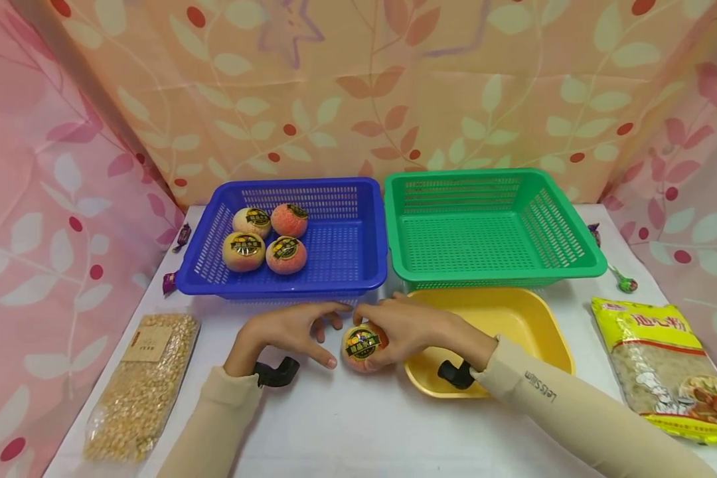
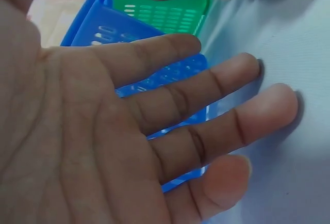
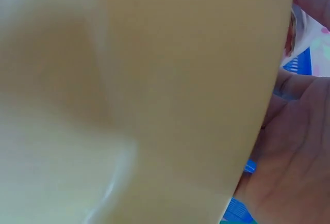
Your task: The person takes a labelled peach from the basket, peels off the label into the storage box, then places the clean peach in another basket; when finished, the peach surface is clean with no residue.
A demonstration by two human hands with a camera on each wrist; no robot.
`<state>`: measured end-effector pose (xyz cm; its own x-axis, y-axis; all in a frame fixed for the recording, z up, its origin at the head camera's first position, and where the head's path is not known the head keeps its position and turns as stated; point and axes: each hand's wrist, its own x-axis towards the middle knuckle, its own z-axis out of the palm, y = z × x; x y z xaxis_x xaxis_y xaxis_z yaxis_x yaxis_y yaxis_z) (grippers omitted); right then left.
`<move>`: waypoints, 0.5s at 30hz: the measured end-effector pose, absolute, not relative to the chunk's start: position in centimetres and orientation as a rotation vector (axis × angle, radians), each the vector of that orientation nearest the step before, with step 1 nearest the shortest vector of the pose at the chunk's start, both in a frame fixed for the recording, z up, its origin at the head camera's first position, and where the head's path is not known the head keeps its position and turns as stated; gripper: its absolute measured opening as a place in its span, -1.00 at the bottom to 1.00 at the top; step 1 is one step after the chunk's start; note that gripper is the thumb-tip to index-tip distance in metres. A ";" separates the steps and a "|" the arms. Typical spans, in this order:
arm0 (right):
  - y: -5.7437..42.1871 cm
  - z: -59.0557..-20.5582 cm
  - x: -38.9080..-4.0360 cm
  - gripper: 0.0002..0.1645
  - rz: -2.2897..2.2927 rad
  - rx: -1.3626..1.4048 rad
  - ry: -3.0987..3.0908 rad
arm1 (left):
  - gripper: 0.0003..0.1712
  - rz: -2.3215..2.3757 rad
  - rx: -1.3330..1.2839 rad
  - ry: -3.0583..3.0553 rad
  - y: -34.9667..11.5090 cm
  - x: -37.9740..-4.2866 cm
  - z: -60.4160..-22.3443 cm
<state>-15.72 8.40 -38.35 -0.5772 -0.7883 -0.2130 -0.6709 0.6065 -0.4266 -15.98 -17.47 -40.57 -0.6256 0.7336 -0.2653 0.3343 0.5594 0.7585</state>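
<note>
Low over the white table, my right hand (image 1: 407,326) grips a labelled peach (image 1: 361,344), thumb on its near side and fingers over the far side. Just left of the peach is my left hand (image 1: 289,330), fingers spread and slightly bent, holding nothing; its bare palm (image 2: 72,131) fills much of the left wrist view. Behind it stands a blue basket (image 1: 346,255) with several similar peaches (image 1: 243,251) grouped at its left side. A yellow basin (image 1: 552,332) lies under the right wrist, and its wall (image 3: 170,105) covers most of the right wrist view.
A green basket (image 1: 496,273) stands beside the blue one. At the left lies a bag of corn kernels (image 1: 146,392), at the right a yellow printed packet (image 1: 663,365). Wrapped candies (image 1: 169,282) and a lollipop (image 1: 626,284) lie near the baskets. Patterned curtains (image 1: 358,86) enclose the table.
</note>
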 end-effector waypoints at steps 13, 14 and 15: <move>10.0 -37.7 -15.3 -0.21 -0.447 -1.303 2.634 | 0.03 0.981 0.870 2.232 -14.8 -15.9 -41.9; 10.0 -37.6 -15.3 -0.23 -0.447 -1.315 2.637 | 0.02 0.987 0.870 2.231 -14.7 -15.9 -42.1; 10.0 -37.6 -15.3 -0.25 -0.450 -1.330 2.639 | 0.00 0.994 0.870 2.231 -14.5 -15.8 -42.2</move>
